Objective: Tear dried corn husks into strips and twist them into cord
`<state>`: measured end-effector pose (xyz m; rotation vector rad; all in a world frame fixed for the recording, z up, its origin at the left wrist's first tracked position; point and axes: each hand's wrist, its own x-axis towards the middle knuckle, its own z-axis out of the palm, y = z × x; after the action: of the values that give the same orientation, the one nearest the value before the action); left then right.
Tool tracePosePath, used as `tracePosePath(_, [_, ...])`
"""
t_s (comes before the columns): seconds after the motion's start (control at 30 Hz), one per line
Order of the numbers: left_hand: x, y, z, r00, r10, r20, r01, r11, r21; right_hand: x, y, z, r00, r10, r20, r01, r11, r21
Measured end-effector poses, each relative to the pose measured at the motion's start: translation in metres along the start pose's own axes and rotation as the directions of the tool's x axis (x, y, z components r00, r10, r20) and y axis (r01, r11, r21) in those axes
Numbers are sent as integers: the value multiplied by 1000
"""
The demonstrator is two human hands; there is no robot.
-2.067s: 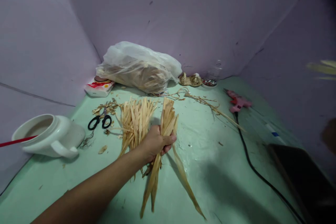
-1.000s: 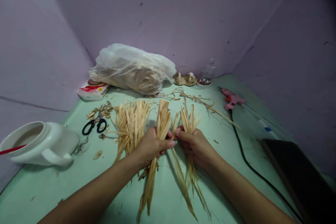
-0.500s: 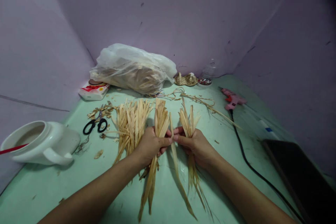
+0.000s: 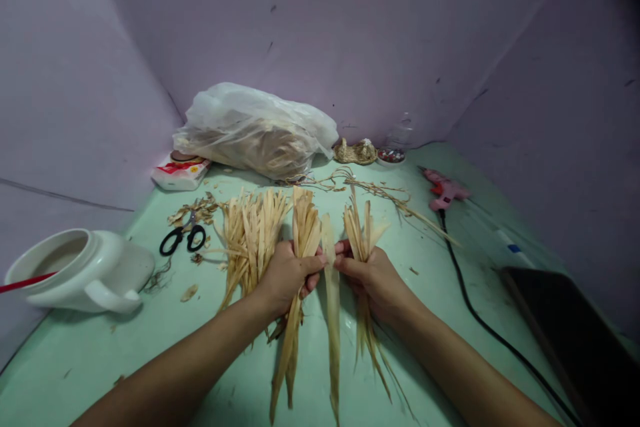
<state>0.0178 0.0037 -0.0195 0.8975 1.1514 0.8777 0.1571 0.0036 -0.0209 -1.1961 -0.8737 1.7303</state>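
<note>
My left hand point(image 4: 290, 273) is closed round a bundle of dry, straw-coloured leaf strips point(image 4: 304, 223). A second, thinner bundle of strips point(image 4: 361, 230) is gripped in my right hand point(image 4: 377, 277). Between the hands, a single wide leaf strip point(image 4: 332, 320) hangs upright, pinched near its top by the fingertips of both hands. Its lower end reaches toward the front of the table. A larger heap of leaf strips point(image 4: 250, 233) lies just left of my left hand.
Black-handled scissors point(image 4: 183, 240) lie beside leaf scraps at left, near a white pitcher point(image 4: 115, 260) on its side. Behind are a plastic bag point(image 4: 255, 127), a tissue pack point(image 4: 181, 175) and woven slippers point(image 4: 355, 151). At right are a pink glue gun point(image 4: 445, 190), its cord and a dark tablet-like slab point(image 4: 565, 340).
The single strip between my hands has turned its broad face toward me and now hangs straighter, its lower end shifted left. Both bundles remain in my hands.
</note>
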Motion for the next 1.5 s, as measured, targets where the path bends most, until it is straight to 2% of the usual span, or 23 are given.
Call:
tracePosePath(0.13, [0, -1, -1, 1000, 11, 24, -11, 1000, -8, -3, -5, 1, 999, 37, 35, -36, 999, -25])
tracePosePath(0.37, [-1, 1, -2, 998, -1, 55, -1, 1000, 26, -1, -1, -3, 1000, 1, -13, -3, 984, -176])
tracePosePath(0.57, [-2, 2, 1, 999, -45, -13, 47, 986, 158, 1, 4, -5, 999, -35, -15, 31, 974, -224])
tracePosePath(0.8, [-2, 0, 2, 998, -56, -42, 62, 985, 162, -3, -2, -1, 1000, -30, -2, 28, 964, -263])
tracePosePath(1.0, [-5, 3, 3, 1000, -9, 25, 5, 985, 170, -1, -1, 0, 999, -39, -19, 32, 956, -292])
tracePosePath(1.1, [-5, 1, 3, 998, 19, 55, -29, 983, 182, -2, 0, 1, 1000, -9, 21, 14, 968, -250])
tracePosePath(1.33, [-4, -1, 2, 992, 18, 123, -32, 993, 113, -4, -2, -3, 964, 18, 266, 16, 992, -126])
tracePosePath(1.4, [-3, -1, 0, 991, 16, 134, -26, 997, 76, -3, -2, -5, 964, 19, 265, 2, 997, -79])
tracePosePath(1.5, [-1, -2, -2, 991, 3, 132, -8, 999, 38, -1, -3, -7, 981, 23, 192, -28, 999, 23])
